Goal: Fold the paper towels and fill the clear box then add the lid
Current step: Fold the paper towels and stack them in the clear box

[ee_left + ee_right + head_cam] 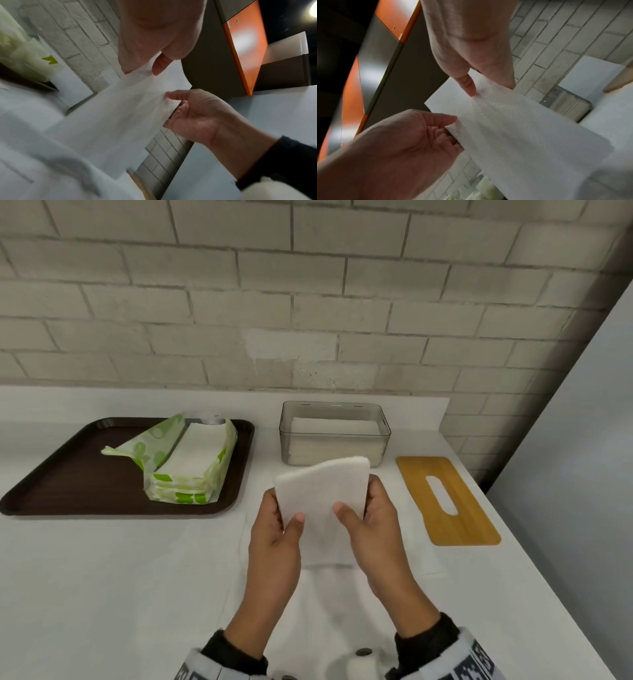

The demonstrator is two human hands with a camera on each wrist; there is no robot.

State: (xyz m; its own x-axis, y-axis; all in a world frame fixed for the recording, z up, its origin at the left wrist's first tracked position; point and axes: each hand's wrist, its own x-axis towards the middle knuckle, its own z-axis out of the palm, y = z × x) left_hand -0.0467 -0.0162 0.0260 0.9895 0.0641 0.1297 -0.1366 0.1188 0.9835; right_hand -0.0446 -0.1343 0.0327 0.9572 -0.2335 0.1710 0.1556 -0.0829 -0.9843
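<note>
A folded white paper towel (322,491) is held up above the counter, just in front of the clear box (385,436). My left hand (286,518) pinches its left edge, thumb on the near face. My right hand (359,508) pinches the right edge the same way. The left wrist view shows the towel (120,108) between both hands, and the right wrist view shows it (505,128) from the other side. Folded towels lie stacked inside the box. The bamboo lid (445,501), with its long slot, lies flat to the right of the box.
An opened green pack of paper towels (185,460) sits on a dark brown tray (68,484) at the left. A brick wall (308,302) backs the white counter (102,577). The counter's edge runs diagonally at the right.
</note>
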